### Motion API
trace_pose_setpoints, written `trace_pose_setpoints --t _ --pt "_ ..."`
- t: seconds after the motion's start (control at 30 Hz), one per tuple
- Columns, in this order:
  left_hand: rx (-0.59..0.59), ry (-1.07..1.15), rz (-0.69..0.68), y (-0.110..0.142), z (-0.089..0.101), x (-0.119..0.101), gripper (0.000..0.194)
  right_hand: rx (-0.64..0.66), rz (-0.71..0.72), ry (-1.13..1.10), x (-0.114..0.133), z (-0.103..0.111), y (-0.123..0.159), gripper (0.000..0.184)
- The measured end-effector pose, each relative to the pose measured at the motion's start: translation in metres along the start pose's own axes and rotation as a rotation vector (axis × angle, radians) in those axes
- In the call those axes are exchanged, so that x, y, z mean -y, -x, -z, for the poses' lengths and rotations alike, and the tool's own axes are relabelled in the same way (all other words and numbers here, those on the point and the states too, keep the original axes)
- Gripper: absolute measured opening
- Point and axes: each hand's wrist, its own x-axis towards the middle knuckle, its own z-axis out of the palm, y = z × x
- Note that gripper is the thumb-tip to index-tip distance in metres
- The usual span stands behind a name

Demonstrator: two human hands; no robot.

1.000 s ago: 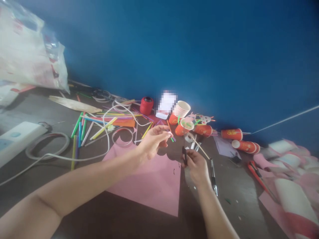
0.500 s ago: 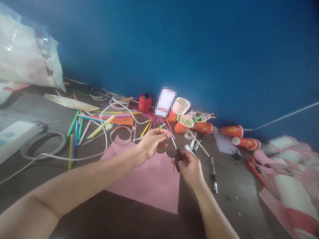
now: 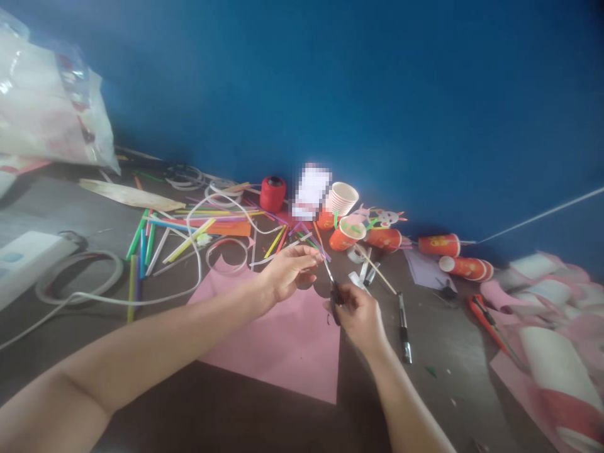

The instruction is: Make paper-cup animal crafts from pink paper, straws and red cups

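My right hand is closed around the dark handles of a pair of scissors, whose blades point up and left. Close to the blade tips, my left hand is pinched, thumb against fingers. Whatever lies in that pinch is too small to make out. Below both hands a sheet of pink paper lies on the dark table, with curved cut-outs along its far edge.
Coloured sticks, a white cable and a red thread spool lie left and behind. Paper cups stand at the back. On the right are a pen, a red utility knife and a pile of paper pieces and cups.
Very little differs. The scissors' blades look closer together at the left fingertips, and the whole view has shifted slightly.
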Motion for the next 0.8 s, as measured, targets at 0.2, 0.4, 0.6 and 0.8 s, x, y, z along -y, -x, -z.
trace_pose_setpoints --t 0.2,0.4,0.6,0.8 --pt "-0.028 -0.018 0.008 0.0010 -0.0022 -0.0010 0.016 0.043 -0.054 -0.104 0.0001 -0.0015 -0.0003 0.019" --pt "-0.036 -0.013 0.013 0.0014 -0.0027 -0.0008 0.016 0.049 -0.090 -0.160 0.0050 -0.0029 -0.0004 0.020" --pt "-0.015 -0.018 0.018 0.0001 -0.0005 0.0010 0.016 0.061 -0.117 -0.231 0.0072 -0.0039 -0.0003 0.021" --pt "-0.006 -0.002 0.008 -0.0011 0.0001 0.0015 0.016 0.058 -0.135 -0.248 0.0076 -0.0039 0.0008 0.021"
